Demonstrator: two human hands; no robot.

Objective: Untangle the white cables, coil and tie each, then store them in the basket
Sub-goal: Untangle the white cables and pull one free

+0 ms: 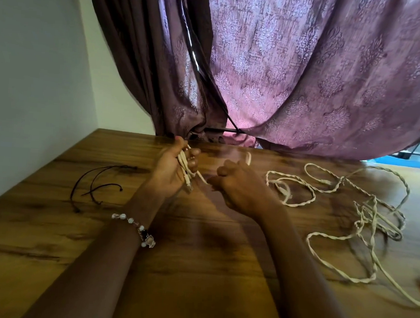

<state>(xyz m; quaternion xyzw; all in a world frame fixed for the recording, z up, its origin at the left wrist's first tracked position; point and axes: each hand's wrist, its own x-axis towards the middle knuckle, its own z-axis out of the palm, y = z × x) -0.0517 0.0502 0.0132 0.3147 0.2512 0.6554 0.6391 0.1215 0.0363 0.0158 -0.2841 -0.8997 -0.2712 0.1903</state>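
My left hand [176, 169] is raised over the wooden table [196, 269], palm up, its fingers curled round several loops of white cable [186, 167]. My right hand [237, 185] is beside it with fingers curled, pinching a strand of the same cable that runs between the two hands. A blurred stretch of cable rises behind the right hand. To the right, a tangle of white twisted cables [364, 214] lies spread on the table. No basket is in view.
Thin black cords [95, 185] lie on the table to the left of my left arm. Purple patterned curtains [309, 79] hang behind the table's far edge. A white wall [31, 72] borders the left side.
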